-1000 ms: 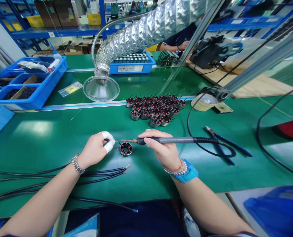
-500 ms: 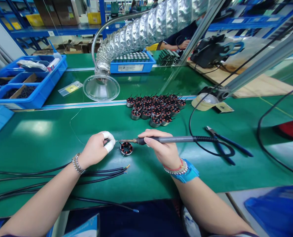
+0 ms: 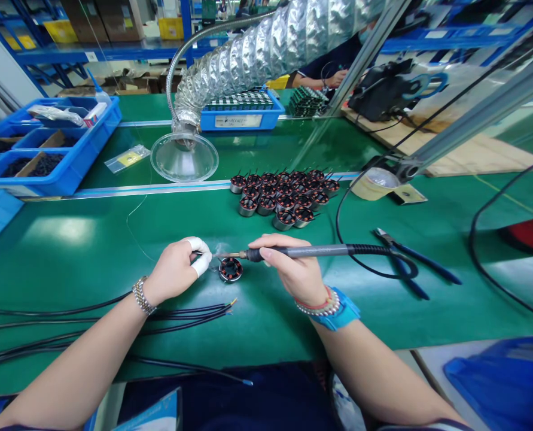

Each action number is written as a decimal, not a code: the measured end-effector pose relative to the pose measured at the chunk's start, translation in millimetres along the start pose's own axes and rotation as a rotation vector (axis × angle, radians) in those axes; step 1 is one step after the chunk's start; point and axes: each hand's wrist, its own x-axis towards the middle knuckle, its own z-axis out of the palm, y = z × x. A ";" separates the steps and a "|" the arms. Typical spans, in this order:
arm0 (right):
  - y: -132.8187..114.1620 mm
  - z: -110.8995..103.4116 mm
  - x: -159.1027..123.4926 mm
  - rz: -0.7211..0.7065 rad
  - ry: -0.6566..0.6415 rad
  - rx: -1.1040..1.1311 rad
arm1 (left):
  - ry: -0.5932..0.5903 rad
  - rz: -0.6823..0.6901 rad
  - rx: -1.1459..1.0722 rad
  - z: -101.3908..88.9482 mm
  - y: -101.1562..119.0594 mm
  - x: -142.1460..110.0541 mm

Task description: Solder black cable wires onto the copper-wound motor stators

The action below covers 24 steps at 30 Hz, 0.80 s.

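Observation:
My right hand (image 3: 293,269) grips a soldering iron (image 3: 322,250) like a pen, its tip pointing left over the near edge of a small motor stator (image 3: 231,270). Two fingers of my left hand (image 3: 176,269) wear white finger cots and pinch a thin solder wire (image 3: 128,224), whose slack trails back over the table. Wire end and iron tip meet just above the stator's upper left edge, where a wisp of smoke rises. The stator, a ring with copper windings, lies flat on the green table (image 3: 275,323).
Behind my hands stands a cluster of similar stators (image 3: 284,197). A fume extractor hood (image 3: 184,158) hangs at the back. Cutting pliers (image 3: 421,263) lie right, black cables (image 3: 185,314) front left, blue parts bins (image 3: 91,149) far left. A co-worker's hand (image 3: 337,78) shows across the table.
Smoke now rises where the iron tip meets the solder wire. My right hand and the iron have shifted slightly left, and the iron's cord loop has moved left too.

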 end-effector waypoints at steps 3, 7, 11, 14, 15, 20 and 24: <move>-0.7 -0.5 0.3 -0.008 -0.002 -0.005 | 0.001 0.003 0.015 -0.7 0.1 0.4; -1.0 -1.3 0.3 0.003 0.023 -0.020 | -0.002 0.009 0.035 -0.3 -0.3 1.8; -0.6 -0.7 -0.2 0.002 0.029 -0.042 | -0.002 0.015 0.035 0.6 -0.5 2.4; -0.5 -1.0 -0.5 -0.004 0.019 -0.043 | -0.005 0.001 0.028 1.0 -0.5 1.9; -0.6 -1.4 -0.5 -0.001 0.020 -0.035 | -0.005 -0.002 0.025 1.0 -0.5 1.7; -1.5 -2.7 -0.3 0.014 0.048 0.010 | -0.007 0.000 0.021 0.6 0.1 1.4; -1.7 -1.7 -0.2 -0.013 0.039 0.004 | -0.005 -0.002 0.020 0.3 1.8 2.3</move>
